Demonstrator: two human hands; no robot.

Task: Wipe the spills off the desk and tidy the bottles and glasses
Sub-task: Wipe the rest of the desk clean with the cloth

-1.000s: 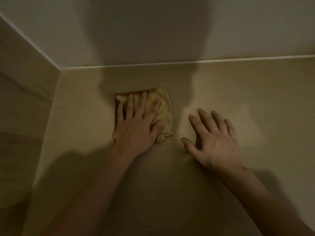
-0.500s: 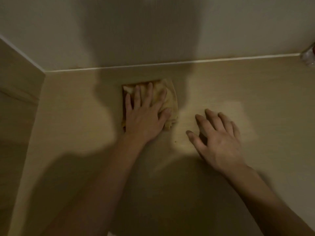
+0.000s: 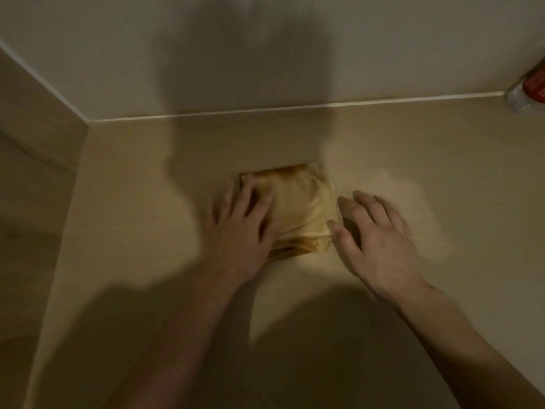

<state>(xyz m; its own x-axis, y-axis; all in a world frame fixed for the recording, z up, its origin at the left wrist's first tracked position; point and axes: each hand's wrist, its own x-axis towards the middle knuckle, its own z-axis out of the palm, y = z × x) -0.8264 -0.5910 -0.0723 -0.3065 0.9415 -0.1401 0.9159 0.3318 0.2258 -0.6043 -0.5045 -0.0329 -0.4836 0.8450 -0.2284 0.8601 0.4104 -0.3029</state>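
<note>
step in hand: wiping, judged from the folded yellow cloth [image 3: 300, 208] lying flat on the pale wooden surface [image 3: 442, 178], a little in front of the back wall; the tidying half of the task looks not yet begun.
left hand [image 3: 244, 225]: flat over the cloth's left part, fingers [image 3: 250, 187] spread and straight, pressing down, not curled round the fabric.
right hand [image 3: 380, 240]: released, fingers extended and resting on the surface just right of the cloth; its thumb is at the cloth's lower right corner, though blur hides whether it touches.
cloth: darker, stained-looking patches along its far and near edges; i'd guess it has soaked up some spill.
bottle [image 3: 528, 90]: only a clear base with a red label shows at the far right edge, by the wall, well apart from both hands.
glasses: none in view.
spill: no wet patch can be made out in this dim, blurred light.
next move: probably keep steady downward pressure and sweep onto unwiped surface.
change: the cloth and left hand have slid right, closing the gap to the right hand; the left hand now covers only the cloth's left part; more of the bottle has entered the corner.
</note>
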